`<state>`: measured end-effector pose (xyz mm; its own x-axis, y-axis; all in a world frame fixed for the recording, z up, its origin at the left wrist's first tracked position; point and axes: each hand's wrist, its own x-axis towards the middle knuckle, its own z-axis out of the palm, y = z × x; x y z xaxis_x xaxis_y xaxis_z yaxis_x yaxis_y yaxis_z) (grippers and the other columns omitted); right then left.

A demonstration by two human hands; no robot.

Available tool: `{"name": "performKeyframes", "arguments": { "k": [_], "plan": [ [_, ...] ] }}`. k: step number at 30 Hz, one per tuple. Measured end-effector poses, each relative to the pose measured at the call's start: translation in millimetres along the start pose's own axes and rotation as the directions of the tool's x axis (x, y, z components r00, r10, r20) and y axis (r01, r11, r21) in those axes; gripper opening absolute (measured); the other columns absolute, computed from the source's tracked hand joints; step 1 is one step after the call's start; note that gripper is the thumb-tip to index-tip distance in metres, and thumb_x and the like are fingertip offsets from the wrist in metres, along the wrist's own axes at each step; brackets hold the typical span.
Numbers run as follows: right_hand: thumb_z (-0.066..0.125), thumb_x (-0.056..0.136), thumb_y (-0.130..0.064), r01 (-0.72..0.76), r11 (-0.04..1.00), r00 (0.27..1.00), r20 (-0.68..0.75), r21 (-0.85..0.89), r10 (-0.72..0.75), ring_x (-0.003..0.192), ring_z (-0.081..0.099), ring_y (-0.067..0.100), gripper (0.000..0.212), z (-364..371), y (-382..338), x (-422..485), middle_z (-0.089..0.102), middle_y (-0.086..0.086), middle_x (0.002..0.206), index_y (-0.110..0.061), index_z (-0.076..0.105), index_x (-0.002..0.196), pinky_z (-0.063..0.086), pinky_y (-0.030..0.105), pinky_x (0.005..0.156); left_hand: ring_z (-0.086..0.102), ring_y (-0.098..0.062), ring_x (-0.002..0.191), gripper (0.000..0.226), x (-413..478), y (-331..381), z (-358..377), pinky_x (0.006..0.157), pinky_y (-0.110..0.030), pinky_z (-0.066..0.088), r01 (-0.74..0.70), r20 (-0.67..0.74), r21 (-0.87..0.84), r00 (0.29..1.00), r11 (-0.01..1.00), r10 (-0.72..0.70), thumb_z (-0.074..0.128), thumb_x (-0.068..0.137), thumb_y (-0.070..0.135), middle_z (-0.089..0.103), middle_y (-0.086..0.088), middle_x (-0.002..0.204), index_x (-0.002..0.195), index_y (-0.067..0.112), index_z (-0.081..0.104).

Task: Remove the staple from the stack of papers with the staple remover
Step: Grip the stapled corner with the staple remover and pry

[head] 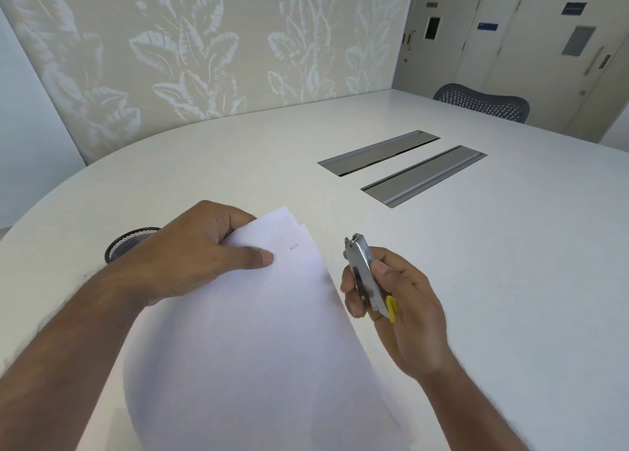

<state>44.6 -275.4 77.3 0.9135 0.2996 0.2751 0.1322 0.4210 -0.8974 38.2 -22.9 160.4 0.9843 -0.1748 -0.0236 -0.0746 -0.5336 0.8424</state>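
Right now my worry is the paper itself. My left hand (197, 253) pinches the stack of papers (255, 331) near its top corner, thumb on top and fingers (235, 217) curled behind. The sheets bow up off the desk (476, 280) with nothing under them. The staple (293, 245), a small dark mark near that corner, sits just past my thumb.

My right hand (398, 301) has its fingers wrapped round the staple remover (364, 273). Its nose points up and away, just beside the stack's right edge but not touching it.

If I drive the nose in while the sheets hang loose, I judge they could buckle or tear at the corner. A skewed entry might catch only one leg of the staple. The top sheets are fanned, so they may slip apart too.

Count:
- one stack
- one staple that I can make out
- one remover
- two hands
- one mesh cup (126, 244) behind my left wrist
- two metal hatches (377, 152) in the desk
- one chair (483, 101)
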Motion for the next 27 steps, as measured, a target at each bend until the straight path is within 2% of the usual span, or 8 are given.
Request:
{"name": "performKeyframes", "arguments": {
  "k": [4, 6, 10, 12, 14, 19, 23, 27],
  "plan": [
    [0.046, 0.094, -0.019, -0.001, 0.997, 1.000, -0.020, -0.076, 0.000, 0.058, 0.048, 0.025, 0.026, 13, 0, -8, 0.063, 0.011, 0.074, -0.004, 0.068, 0.093, 0.042, 0.027, 0.057, 0.071, -0.046, 0.080, 0.041, -3, 4, 3, 0.069, -0.041, 0.053, 0.006, -0.001, -0.012, 1.000, 1.000, -0.006, 0.077, 0.066, 0.049, 0.074, -0.025, 0.091, 0.083, 0.011, 0.076],
    [0.050, 0.094, -0.020, 0.018, 0.982, 0.999, -0.041, -0.187, -0.026, 0.058, 0.051, 0.023, 0.024, 18, 1, -11, 0.066, 0.009, 0.075, -0.006, 0.069, 0.095, 0.043, 0.026, 0.057, 0.070, -0.041, 0.072, 0.046, -5, 6, 4, 0.069, -0.040, 0.052, 0.032, 0.007, -0.012, 0.999, 0.999, -0.032, 0.078, 0.062, 0.052, 0.073, -0.025, 0.091, 0.082, 0.011, 0.076],
    [0.056, 0.092, -0.018, 0.060, 0.952, 0.997, -0.032, -0.301, -0.073, 0.055, 0.055, 0.018, 0.017, 30, 2, -15, 0.069, 0.008, 0.074, -0.008, 0.070, 0.096, 0.046, 0.021, 0.056, 0.071, -0.030, 0.070, 0.036, -11, 8, 4, 0.069, -0.039, 0.053, 0.050, 0.031, -0.025, 0.998, 0.998, -0.049, 0.079, 0.065, 0.042, 0.074, -0.022, 0.090, 0.082, 0.011, 0.075],
    [0.060, 0.090, -0.019, 0.057, 0.946, 0.997, -0.031, -0.320, -0.070, 0.054, 0.057, 0.017, 0.015, 35, 2, -16, 0.070, 0.010, 0.075, -0.011, 0.070, 0.097, 0.047, 0.022, 0.056, 0.075, -0.039, 0.077, 0.030, -12, 8, 4, 0.071, -0.046, 0.058, 0.049, 0.030, -0.042, 0.998, 0.998, -0.048, 0.079, 0.067, 0.036, 0.076, -0.021, 0.091, 0.084, 0.011, 0.076],
    [0.061, 0.089, -0.021, 0.053, 0.942, 0.997, -0.031, -0.333, -0.067, 0.055, 0.058, 0.018, 0.014, 38, 3, -16, 0.070, 0.012, 0.076, -0.014, 0.071, 0.097, 0.048, 0.024, 0.056, 0.076, -0.039, 0.080, 0.025, -13, 7, 3, 0.075, -0.052, 0.061, 0.051, 0.035, -0.076, 0.998, 0.996, -0.049, 0.079, 0.069, 0.030, 0.079, -0.019, 0.090, 0.086, 0.012, 0.078],
    [0.062, 0.090, -0.021, 0.051, 0.936, 0.997, -0.036, -0.349, -0.068, 0.055, 0.059, 0.017, 0.014, 41, 2, -17, 0.071, 0.010, 0.076, -0.013, 0.071, 0.095, 0.047, 0.023, 0.055, 0.078, -0.033, 0.087, 0.026, -13, 4, 1, 0.077, -0.043, 0.062, 0.062, 0.118, -0.168, 0.992, 0.984, -0.043, 0.078, 0.072, 0.020, 0.081, -0.016, 0.098, 0.096, 0.010, 0.080],
    [0.061, 0.089, -0.021, 0.041, 0.943, 0.998, -0.040, -0.329, -0.057, 0.054, 0.059, 0.017, 0.015, 43, 1, -17, 0.071, 0.012, 0.076, -0.011, 0.071, 0.094, 0.047, 0.022, 0.054, 0.078, -0.026, 0.084, 0.022, -12, 0, 2, 0.074, -0.035, 0.063, 0.059, 0.142, -0.229, 0.990, 0.972, -0.026, 0.075, 0.073, 0.017, 0.082, -0.012, 0.096, 0.093, 0.015, 0.082],
    [0.060, 0.089, -0.019, 0.039, 0.947, 0.998, -0.038, -0.318, -0.054, 0.054, 0.059, 0.017, 0.017, 43, 1, -17, 0.072, 0.012, 0.076, -0.007, 0.070, 0.096, 0.047, 0.022, 0.055, 0.079, -0.025, 0.084, 0.022, -10, -4, 5, 0.075, -0.035, 0.063, 0.061, 0.159, -0.258, 0.987, 0.964, -0.020, 0.074, 0.075, 0.015, 0.082, -0.011, 0.097, 0.095, 0.012, 0.081]
  ]
}}
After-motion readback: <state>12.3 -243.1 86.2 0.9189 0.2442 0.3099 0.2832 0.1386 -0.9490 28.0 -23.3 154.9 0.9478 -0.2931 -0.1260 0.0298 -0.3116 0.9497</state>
